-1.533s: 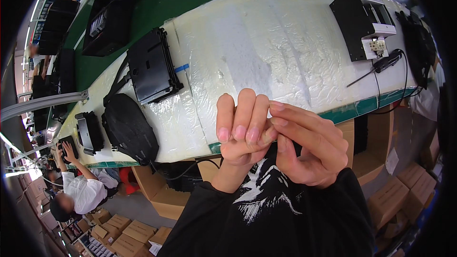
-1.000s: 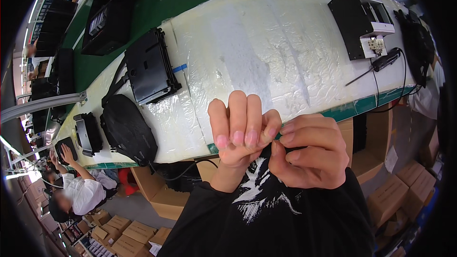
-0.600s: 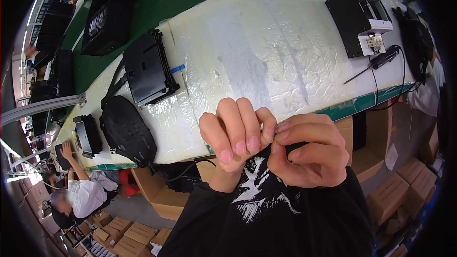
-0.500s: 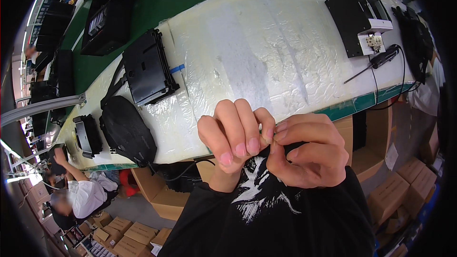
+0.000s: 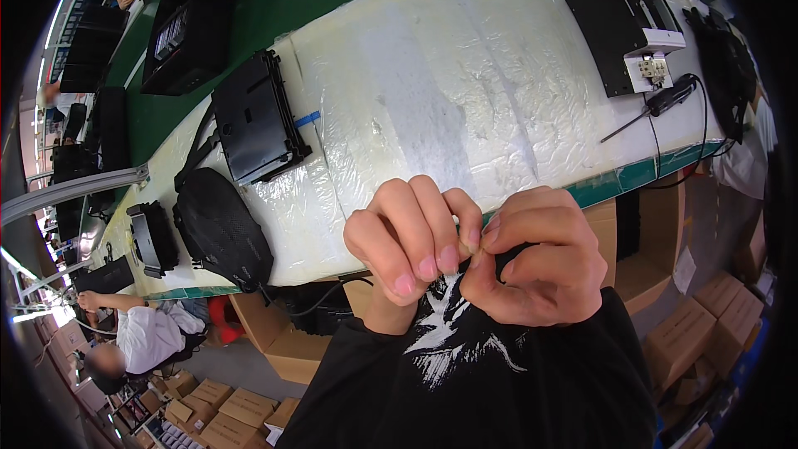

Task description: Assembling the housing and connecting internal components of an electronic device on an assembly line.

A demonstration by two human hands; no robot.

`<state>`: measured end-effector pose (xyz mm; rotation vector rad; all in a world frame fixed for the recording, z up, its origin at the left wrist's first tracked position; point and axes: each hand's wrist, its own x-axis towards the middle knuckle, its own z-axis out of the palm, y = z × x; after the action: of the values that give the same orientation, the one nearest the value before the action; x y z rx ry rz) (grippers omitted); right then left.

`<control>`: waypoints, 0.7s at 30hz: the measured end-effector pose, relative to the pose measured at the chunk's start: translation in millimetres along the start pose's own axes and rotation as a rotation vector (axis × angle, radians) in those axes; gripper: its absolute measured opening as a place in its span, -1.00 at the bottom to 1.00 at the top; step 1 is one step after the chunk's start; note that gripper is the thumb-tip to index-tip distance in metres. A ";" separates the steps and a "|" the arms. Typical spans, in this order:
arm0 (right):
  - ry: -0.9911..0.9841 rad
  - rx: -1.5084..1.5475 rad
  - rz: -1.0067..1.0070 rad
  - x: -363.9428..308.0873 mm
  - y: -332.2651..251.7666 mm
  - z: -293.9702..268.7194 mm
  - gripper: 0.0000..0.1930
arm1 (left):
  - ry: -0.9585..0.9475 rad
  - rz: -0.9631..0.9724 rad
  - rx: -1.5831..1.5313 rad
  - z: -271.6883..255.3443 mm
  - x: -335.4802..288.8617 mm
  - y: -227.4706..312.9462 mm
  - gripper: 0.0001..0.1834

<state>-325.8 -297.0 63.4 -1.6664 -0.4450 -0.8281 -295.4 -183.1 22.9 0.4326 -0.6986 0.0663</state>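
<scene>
My left hand (image 5: 410, 237) and my right hand (image 5: 542, 259) meet in front of my chest, just off the near edge of the table. Both are closed, with thumbs and forefingers pinched together at the tips. If anything small sits between the fingertips, it is too tiny or too hidden to name. No tool is in either hand.
The film-covered table (image 5: 432, 75) carries a black plastic case (image 5: 252, 119), a black bag (image 5: 220, 224) and a smaller black unit (image 5: 152, 239) at left. A black-and-white machine (image 5: 619, 29) and corded screwdriver (image 5: 665, 101) lie at right. Cardboard boxes (image 5: 702, 324) stand below.
My right hand has risen very slightly; the pinch stays at the same spot. At far left, a seated person has lowered an arm.
</scene>
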 end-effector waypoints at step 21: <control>0.032 0.097 0.003 -1.7 7.8 3.2 -0.68 | 0.287 -0.073 0.012 20.4 -1.0 -3.7 -0.54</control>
<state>-320.8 -295.8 56.5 -1.5625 -0.4533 -0.8172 -307.9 -194.7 34.8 0.4491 -0.3995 0.0621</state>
